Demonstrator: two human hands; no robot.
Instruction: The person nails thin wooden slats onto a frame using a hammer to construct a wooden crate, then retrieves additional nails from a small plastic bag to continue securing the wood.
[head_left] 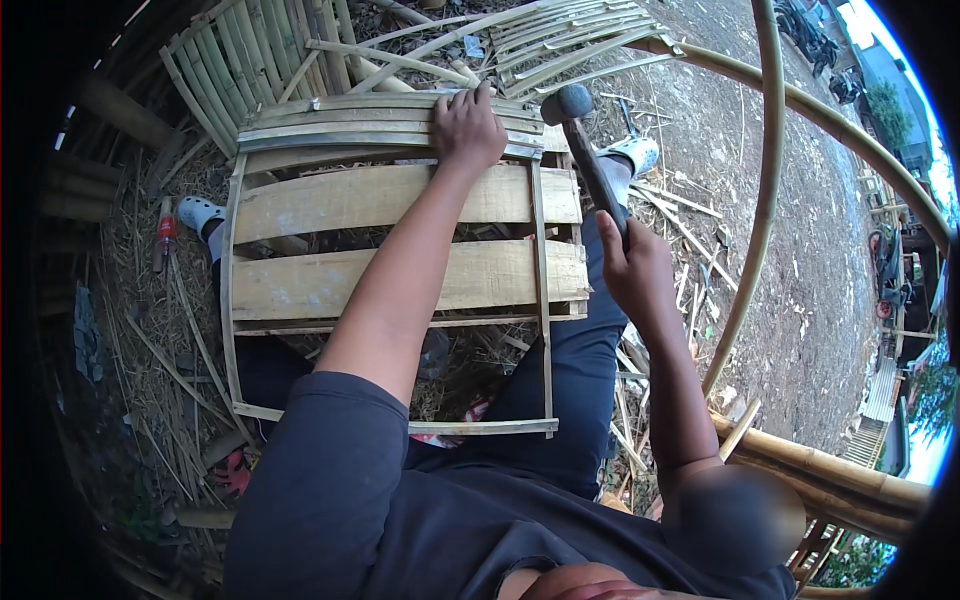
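Note:
My right hand [637, 268] is closed round the dark handle of a hammer [598, 178]. Its rounded grey head is raised, just off the far right corner of a slatted frame. Over the far slats of that frame, my left hand [469, 128] is bent, its fingers curled across the bamboo slats [350, 127]. These thin slats lie side by side along the far end of the frame [540, 300], whose near part is open. Under it are wide pale planks [400, 280] forming a low stand between my legs. Any nail under my left fingers is hidden.
More slatted bamboo panels [570, 45] lie beyond the stand. Long curved bamboo poles [772, 180] arch on the right, and a thick bamboo rail [830, 465] runs low at right. Offcuts litter the ground. A red-labelled bottle [166, 225] is at left.

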